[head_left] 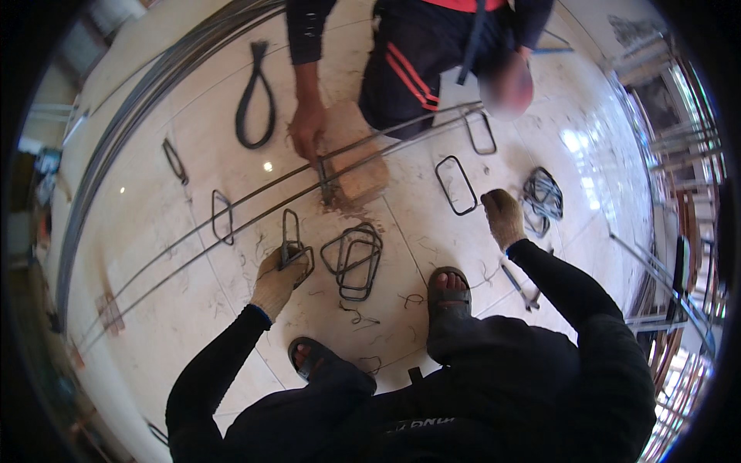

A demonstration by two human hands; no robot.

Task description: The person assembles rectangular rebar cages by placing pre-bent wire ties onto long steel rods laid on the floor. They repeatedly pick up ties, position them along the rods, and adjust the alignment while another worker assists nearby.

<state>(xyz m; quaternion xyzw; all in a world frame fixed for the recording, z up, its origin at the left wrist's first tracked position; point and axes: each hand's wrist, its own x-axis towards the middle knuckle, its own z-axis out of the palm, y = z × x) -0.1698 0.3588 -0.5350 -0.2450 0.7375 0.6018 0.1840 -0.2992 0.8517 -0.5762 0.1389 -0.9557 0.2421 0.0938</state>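
In the left grip [278, 276], pale knit-gloved fingers close around dark bent-rod frames [285, 230], narrow loops with rounded corners. The right grip [503, 220], also gloved, has its fingers curled inward; whether it pinches anything, I cannot tell. Just beside it lies a single rectangular frame [466, 184]. Between the two, an overlapping frame pile [373, 266] rests on the glossy tiled floor [405, 339]. Beyond, a co-worker's bare hand [308, 127] reaches to long, slender metal rods [266, 190] crossing a rough brown block [363, 179].

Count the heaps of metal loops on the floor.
2: one heap between the left hand and right hand, another heap just beyond the right hand's right side. Others may be hidden.
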